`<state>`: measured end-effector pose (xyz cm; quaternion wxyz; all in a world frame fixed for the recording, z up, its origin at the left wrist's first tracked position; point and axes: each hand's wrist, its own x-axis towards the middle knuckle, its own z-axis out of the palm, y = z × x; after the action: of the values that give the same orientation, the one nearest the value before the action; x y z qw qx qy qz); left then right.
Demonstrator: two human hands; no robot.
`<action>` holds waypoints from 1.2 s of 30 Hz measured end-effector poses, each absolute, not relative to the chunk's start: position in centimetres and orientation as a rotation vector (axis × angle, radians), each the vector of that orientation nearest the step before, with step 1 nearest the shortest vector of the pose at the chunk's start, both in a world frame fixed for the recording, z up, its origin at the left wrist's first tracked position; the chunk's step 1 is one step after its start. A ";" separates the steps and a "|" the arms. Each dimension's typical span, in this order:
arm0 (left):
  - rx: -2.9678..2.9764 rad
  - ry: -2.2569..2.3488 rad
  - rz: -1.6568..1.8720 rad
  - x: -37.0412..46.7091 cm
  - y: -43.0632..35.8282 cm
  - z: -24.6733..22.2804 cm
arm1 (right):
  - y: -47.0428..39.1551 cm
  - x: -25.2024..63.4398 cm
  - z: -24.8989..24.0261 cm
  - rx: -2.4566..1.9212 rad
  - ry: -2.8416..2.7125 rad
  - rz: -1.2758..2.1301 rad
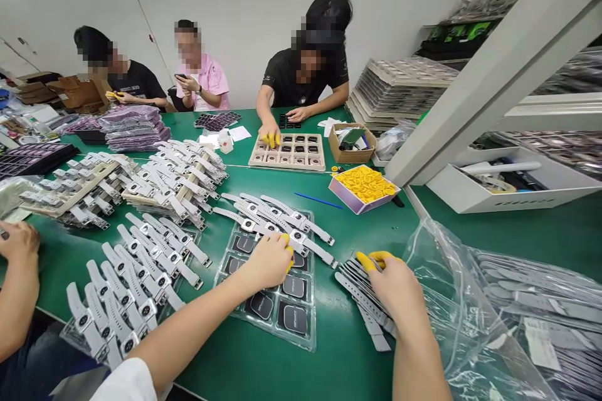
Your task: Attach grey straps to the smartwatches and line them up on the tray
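My left hand point(270, 258), with yellow finger covers, is closed over a clear plastic tray point(237, 308). What its fingers hold is hidden. Dark square watch bodies point(295, 318) lie in the tray's pockets, and several watches with grey straps point(282, 216) rest across its far end. To the right, my right hand point(397, 288) pinches at a bundle of grey watch straps point(362, 291) with its yellow-covered thumb and finger. How many straps it grips I cannot tell.
Rows of strapped watches point(117, 291) fill the left side. A box of yellow finger covers point(364, 187) and a blue stick point(318, 200) lie beyond my hands. Plastic bags of straps point(527, 301) lie right. A co-worker's hand point(270, 131) is over a beige tray point(286, 166).
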<state>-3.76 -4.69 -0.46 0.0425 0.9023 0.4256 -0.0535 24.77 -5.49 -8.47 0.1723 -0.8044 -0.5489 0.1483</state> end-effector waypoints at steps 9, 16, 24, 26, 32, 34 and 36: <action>2.872 1.230 -0.345 -2.5 -3.4 0.5 | -6.2 24.4 -4.5 -2.142 -1.409 0.521; 2.861 1.270 -0.366 -2.5 -2.1 0.5 | -6.1 20.6 -2.5 -1.740 -1.095 0.492; 2.247 1.155 0.345 -2.9 0.6 2.3 | -6.6 13.7 -1.8 -0.998 -0.914 1.339; 2.133 1.012 0.514 -2.2 0.5 1.6 | -6.7 13.4 -1.7 -0.949 -0.839 1.424; 2.197 0.674 0.683 -1.1 0.3 0.3 | -7.0 14.1 -2.2 -0.876 -0.784 1.505; 2.221 0.618 0.707 -1.3 0.5 0.4 | -7.1 14.3 -2.5 -0.853 -0.817 1.525; 2.221 0.601 0.712 -1.4 0.6 0.4 | -7.2 14.5 -2.6 -0.834 -0.844 1.544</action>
<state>-1.45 0.64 0.40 0.3585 0.8609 0.2330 0.2758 14.49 -7.20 -2.59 0.5624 -0.3543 -0.3583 0.6556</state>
